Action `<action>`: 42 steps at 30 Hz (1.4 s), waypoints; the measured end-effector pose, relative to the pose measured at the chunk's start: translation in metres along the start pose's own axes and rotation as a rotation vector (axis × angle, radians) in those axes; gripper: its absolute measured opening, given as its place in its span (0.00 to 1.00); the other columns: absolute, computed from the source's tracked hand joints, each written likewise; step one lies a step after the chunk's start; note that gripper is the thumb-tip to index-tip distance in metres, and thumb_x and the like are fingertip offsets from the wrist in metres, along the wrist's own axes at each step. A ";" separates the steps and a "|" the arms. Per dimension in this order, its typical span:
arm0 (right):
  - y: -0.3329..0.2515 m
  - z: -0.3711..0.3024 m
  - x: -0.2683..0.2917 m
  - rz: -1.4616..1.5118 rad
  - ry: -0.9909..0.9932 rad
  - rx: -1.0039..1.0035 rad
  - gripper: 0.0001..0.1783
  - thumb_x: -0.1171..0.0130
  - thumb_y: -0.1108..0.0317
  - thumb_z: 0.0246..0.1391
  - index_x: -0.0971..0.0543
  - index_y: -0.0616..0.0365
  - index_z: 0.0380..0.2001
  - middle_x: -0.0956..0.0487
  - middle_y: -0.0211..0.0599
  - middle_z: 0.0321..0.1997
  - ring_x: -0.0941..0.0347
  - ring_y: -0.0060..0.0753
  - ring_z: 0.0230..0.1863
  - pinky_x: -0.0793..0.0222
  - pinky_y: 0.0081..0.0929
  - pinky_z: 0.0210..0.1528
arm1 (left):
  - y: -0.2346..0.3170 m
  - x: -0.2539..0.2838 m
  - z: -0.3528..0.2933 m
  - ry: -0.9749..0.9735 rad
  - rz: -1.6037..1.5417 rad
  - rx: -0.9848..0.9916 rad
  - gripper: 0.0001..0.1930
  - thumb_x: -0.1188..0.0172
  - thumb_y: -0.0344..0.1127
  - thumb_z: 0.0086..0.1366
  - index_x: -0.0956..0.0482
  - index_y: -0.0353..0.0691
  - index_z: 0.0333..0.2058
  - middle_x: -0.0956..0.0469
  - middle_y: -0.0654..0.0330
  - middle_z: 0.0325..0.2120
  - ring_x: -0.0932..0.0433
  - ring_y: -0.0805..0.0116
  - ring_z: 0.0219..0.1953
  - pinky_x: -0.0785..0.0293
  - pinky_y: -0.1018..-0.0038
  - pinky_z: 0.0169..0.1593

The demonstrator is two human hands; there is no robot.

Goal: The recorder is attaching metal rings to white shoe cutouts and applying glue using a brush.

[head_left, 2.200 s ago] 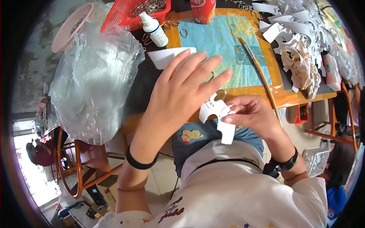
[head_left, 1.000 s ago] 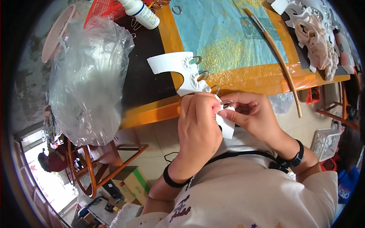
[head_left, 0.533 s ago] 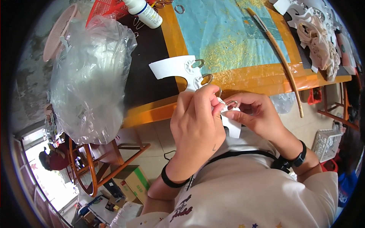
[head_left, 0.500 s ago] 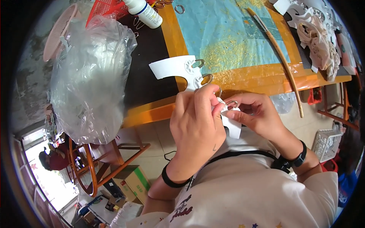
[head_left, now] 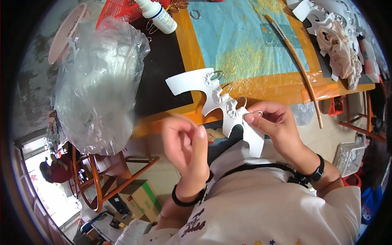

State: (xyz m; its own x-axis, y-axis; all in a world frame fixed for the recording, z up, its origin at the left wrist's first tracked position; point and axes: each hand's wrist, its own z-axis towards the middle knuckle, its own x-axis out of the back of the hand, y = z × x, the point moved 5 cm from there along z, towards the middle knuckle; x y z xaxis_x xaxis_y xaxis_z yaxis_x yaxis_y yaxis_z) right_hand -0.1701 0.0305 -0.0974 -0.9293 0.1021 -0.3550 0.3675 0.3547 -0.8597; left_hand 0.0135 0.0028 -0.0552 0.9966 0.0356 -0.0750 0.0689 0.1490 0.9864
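A scalloped white strip (head_left: 192, 81), looking like thick paper or foam, stretches from the table edge toward my body. Several metal rings (head_left: 241, 101) are fastened along it by gathered white tabs (head_left: 222, 96). My right hand (head_left: 274, 122) pinches the strip's near end between thumb and fingers, beside the last ring. Apart from the strip, to its left, my left hand (head_left: 185, 143) hangs with loosely curled fingers, its thumb held away from them. Nothing shows in it, and it is slightly blurred.
A large clear plastic bag (head_left: 98, 90) bulges at left near a white bottle (head_left: 160, 18). A wooden-handled brush (head_left: 300, 61) lies on the blue sheet (head_left: 228, 36), overhanging the table edge. More white pieces (head_left: 322, 20) and a crumpled cloth (head_left: 343, 53) sit at far right.
My left hand has let go of the strip and drawn back to the left and down. More of the strip and its rings now shows. The right hand keeps its pinch.
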 end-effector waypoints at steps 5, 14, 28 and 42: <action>-0.011 -0.001 -0.010 0.170 0.006 -0.079 0.09 0.36 0.72 0.54 0.17 0.61 0.38 0.20 0.28 0.34 0.27 0.15 0.35 0.31 0.17 0.38 | -0.002 -0.019 -0.021 -0.307 0.316 0.230 0.16 0.26 0.38 0.50 0.22 0.36 0.32 0.25 0.66 0.22 0.31 0.80 0.24 0.33 0.82 0.28; -0.023 0.004 -0.027 0.219 -0.068 0.104 0.09 0.35 0.72 0.52 0.16 0.61 0.38 0.25 0.29 0.40 0.32 0.20 0.43 0.36 0.21 0.47 | -0.002 -0.031 0.001 -0.192 -0.110 0.266 0.14 0.30 0.28 0.55 0.21 0.32 0.40 0.21 0.65 0.30 0.25 0.82 0.30 0.28 0.83 0.33; -0.016 0.019 -0.022 0.310 -0.158 -0.180 0.10 0.35 0.64 0.53 0.17 0.57 0.36 0.20 0.26 0.34 0.26 0.16 0.35 0.31 0.18 0.40 | 0.001 -0.034 0.022 -0.233 -0.207 0.312 0.10 0.35 0.25 0.58 0.20 0.30 0.39 0.22 0.63 0.32 0.26 0.79 0.33 0.28 0.81 0.37; -0.046 0.038 -0.012 0.053 -0.114 -0.104 0.12 0.32 0.59 0.52 0.19 0.57 0.28 0.23 0.24 0.26 0.29 0.13 0.28 0.32 0.15 0.33 | 0.001 -0.036 0.043 -0.394 0.182 0.287 0.10 0.35 0.34 0.61 0.23 0.31 0.31 0.23 0.62 0.23 0.30 0.80 0.23 0.34 0.80 0.27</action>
State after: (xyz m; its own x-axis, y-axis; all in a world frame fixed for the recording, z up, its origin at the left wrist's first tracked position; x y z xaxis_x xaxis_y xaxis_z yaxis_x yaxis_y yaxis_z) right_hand -0.1748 -0.0221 -0.0676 -0.8963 0.0193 -0.4431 0.4043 0.4463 -0.7984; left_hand -0.0201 -0.0413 -0.0453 0.9316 -0.3473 0.1072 -0.1520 -0.1044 0.9828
